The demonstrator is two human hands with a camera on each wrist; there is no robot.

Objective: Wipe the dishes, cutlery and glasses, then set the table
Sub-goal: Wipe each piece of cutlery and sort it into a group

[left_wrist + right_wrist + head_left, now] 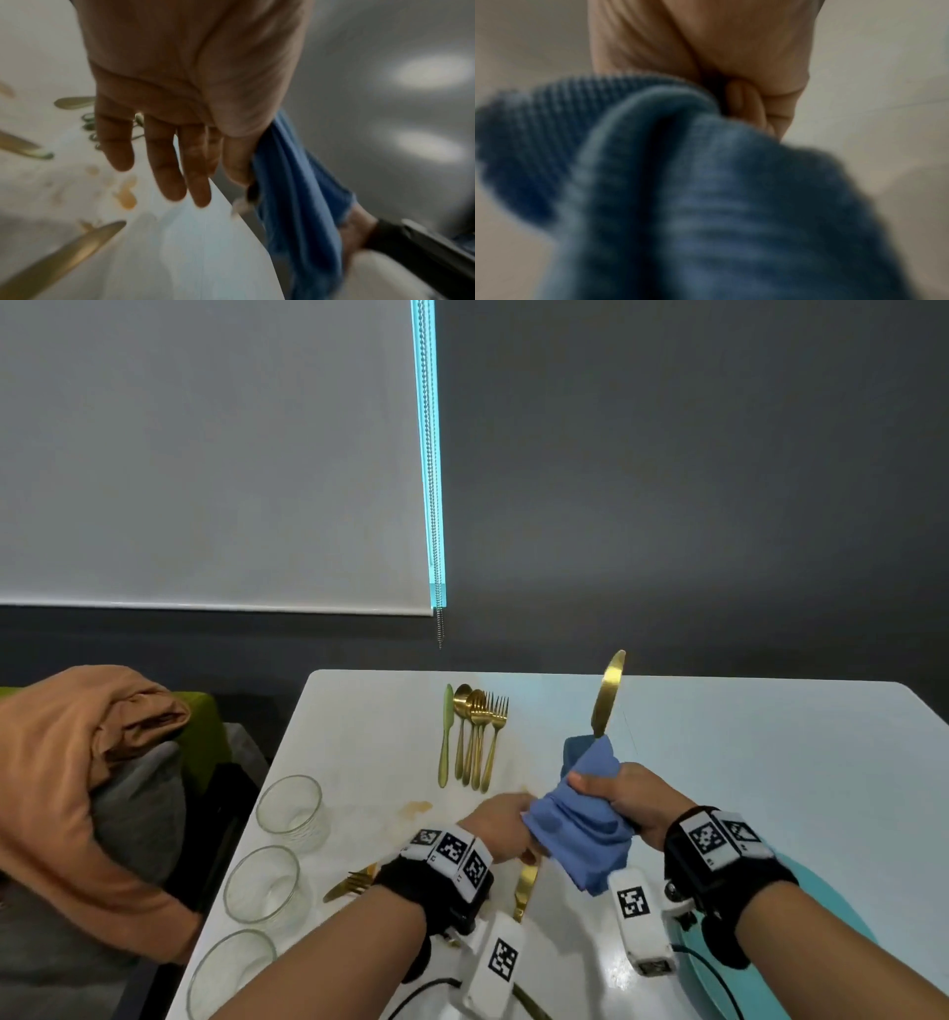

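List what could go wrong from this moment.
1. The gold knife sticks up out of the blue cloth gripped by the right hand; held through fabric, it might slip out and drop.
2. The left hand reaches in with straight fingers beside the cloth; it may meet the blade.
3. Brown stains mark the white table; wiped cutlery laid there could get dirty again.

blue cloth (580, 829) hides the gold knife's (608, 695) handle.
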